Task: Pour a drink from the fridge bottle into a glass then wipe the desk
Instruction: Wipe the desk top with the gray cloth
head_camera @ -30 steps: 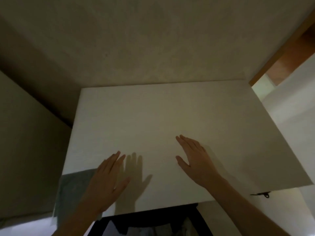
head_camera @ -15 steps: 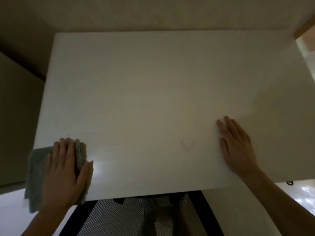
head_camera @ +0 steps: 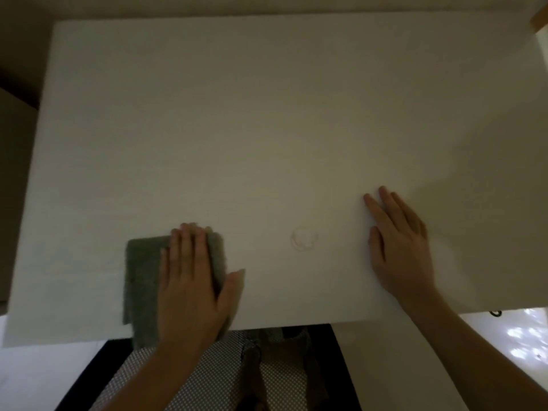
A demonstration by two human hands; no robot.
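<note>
Since the earlier frame, left hand point(head_camera: 189, 280) and grey cloth point(head_camera: 142, 280) have slid right along the near edge of the white desk point(head_camera: 267, 114). Its fingers press flat on the cloth. Right hand point(head_camera: 400, 250) lies flat, fingers together, right of a faint ring mark point(head_camera: 304, 238).

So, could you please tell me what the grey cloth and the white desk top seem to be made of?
The grey cloth looks like soft terry or microfibre: fuzzy, matte, limp over the edge. The white desk top looks like smooth laminate or painted board, matte; which one is unclear.
</note>
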